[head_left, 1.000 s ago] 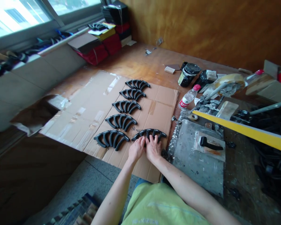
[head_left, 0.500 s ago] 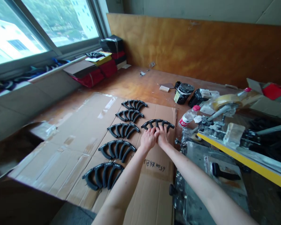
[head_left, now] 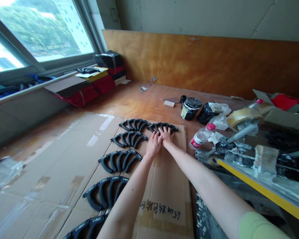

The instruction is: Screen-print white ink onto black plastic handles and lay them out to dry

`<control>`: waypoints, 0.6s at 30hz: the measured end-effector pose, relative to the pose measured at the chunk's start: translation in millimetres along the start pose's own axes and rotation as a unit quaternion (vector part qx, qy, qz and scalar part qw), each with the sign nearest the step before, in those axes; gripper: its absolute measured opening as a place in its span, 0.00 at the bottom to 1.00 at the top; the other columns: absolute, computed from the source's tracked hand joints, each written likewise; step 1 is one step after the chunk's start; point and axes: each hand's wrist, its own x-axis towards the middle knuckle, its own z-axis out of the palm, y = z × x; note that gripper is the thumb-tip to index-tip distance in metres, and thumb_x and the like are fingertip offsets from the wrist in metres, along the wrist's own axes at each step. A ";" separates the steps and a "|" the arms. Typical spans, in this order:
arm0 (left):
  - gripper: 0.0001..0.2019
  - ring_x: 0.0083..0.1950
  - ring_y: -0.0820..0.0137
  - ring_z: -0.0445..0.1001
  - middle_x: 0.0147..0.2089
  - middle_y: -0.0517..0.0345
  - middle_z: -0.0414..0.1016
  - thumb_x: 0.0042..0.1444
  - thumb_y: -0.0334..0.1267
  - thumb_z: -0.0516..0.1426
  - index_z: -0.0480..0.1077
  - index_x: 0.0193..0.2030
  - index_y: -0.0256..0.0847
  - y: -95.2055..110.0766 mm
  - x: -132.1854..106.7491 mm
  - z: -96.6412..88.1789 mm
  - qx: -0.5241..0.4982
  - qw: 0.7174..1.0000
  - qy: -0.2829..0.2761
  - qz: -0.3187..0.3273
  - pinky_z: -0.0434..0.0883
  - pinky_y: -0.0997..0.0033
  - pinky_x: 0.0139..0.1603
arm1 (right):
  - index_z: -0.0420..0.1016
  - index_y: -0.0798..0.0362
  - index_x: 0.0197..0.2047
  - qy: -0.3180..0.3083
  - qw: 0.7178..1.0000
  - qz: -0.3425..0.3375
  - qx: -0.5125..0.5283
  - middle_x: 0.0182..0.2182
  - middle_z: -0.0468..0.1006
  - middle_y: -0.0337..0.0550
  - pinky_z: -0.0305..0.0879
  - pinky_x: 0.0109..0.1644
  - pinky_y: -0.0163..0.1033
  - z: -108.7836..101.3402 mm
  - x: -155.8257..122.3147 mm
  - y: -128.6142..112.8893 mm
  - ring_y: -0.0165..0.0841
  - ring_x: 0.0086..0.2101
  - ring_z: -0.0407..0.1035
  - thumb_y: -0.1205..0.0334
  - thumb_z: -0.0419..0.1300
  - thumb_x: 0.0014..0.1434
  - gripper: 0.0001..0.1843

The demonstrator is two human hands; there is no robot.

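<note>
Both my hands are on a fan-shaped row of black curved handle-like pieces (head_left: 173, 128) at the far right of the cardboard sheet (head_left: 173, 172). My left hand (head_left: 154, 143) has its fingers closed at the near side of the row. Beside it, my right hand (head_left: 166, 136) lies with its fingers over the middle pieces, partly hiding them. To the left, similar rows run in a column towards me: the farthest row (head_left: 134, 124), then another row (head_left: 129, 138), a third (head_left: 120, 160) and nearer ones. My left forearm covers part of the nearer rows.
A bottle with a red cap (head_left: 201, 136) stands right of the cardboard. Paint-stained black tubs (head_left: 191, 109) are behind it. A metal frame with a yellow edge (head_left: 264, 186) fills the right side. Red and black stacks (head_left: 89, 89) lie by the window.
My hands have moved the row of black curved pieces away from me, so it now sits level with and beside the farthest row. The camera view has shifted forward.
</note>
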 end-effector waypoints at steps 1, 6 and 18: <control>0.24 0.69 0.58 0.57 0.64 0.39 0.65 0.66 0.44 0.43 0.63 0.62 0.33 5.3 -17.5 0.5 -0.045 0.998 0.027 -0.025 0.60 0.56 0.66 | 0.60 0.42 0.66 0.005 1.000 -0.021 0.009 0.68 0.52 0.45 0.45 0.62 0.67 -4.0 -13.5 1.5 0.51 0.66 0.40 0.62 0.47 0.65 0.26; 0.22 0.63 0.61 0.66 0.60 0.44 0.70 0.66 0.47 0.43 0.67 0.57 0.40 43.4 -120.4 -6.5 -0.196 0.971 0.067 -0.120 0.60 0.54 0.65 | 0.68 0.53 0.61 0.042 0.981 -0.175 0.071 0.63 0.63 0.51 0.50 0.67 0.54 -34.3 -141.1 28.8 0.42 0.65 0.49 0.66 0.55 0.61 0.24; 0.32 0.33 0.72 0.73 0.35 0.55 0.76 0.59 0.61 0.48 0.66 0.59 0.39 227.4 -200.7 -55.8 -0.473 0.858 -0.076 -0.184 0.72 0.70 0.37 | 0.74 0.47 0.55 0.175 0.981 -0.068 -0.041 0.51 0.77 0.49 0.60 0.61 0.55 -123.0 -388.9 268.4 0.44 0.54 0.67 0.57 0.53 0.65 0.18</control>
